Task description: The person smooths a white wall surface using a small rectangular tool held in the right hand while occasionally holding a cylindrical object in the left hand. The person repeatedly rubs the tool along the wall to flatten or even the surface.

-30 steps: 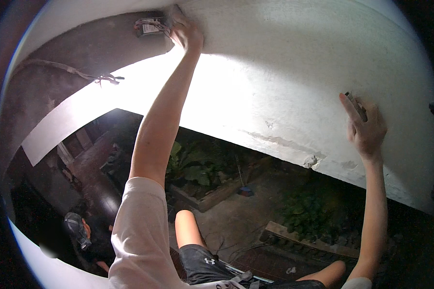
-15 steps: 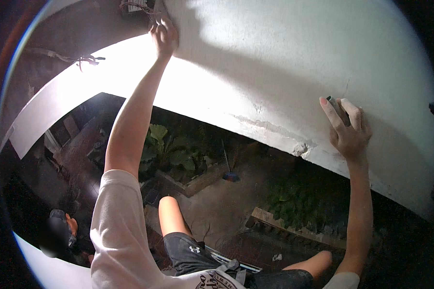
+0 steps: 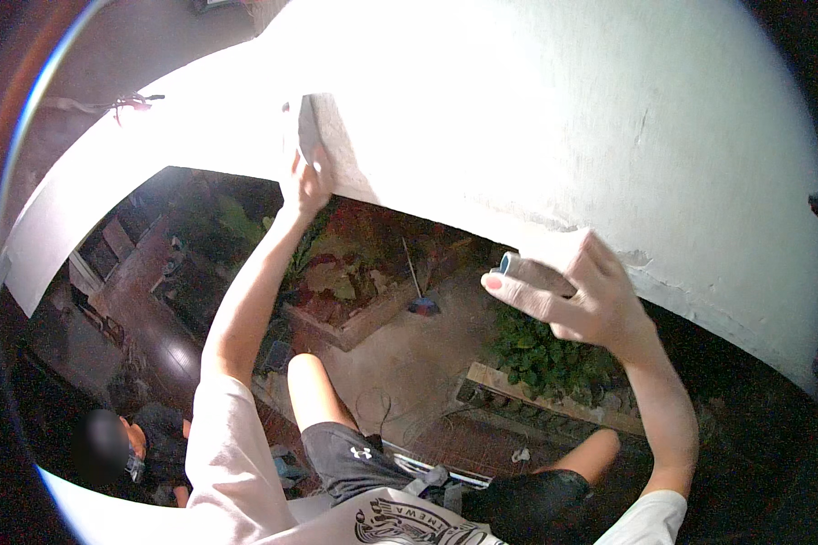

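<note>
My right hand, dusted with white, is bent round a small grey piece with a bluish rim at its end; its exact kind does not show. The hand is in front of the lower edge of a white painted wall panel. My left hand is raised at the same edge further left, its fingers closed on a flat grey rectangular thing. Strong glare on the panel washes out its details.
Loose wires hang at the upper left. Far below are a broom, leafy plants in a bordered bed and a paved floor. Another person is at the lower left. My bent legs show beneath me.
My left hand has come down from the upper corner, and the flat grey thing now shows in it. My right hand has moved left and down with the grey piece. Glare covers more panel.
</note>
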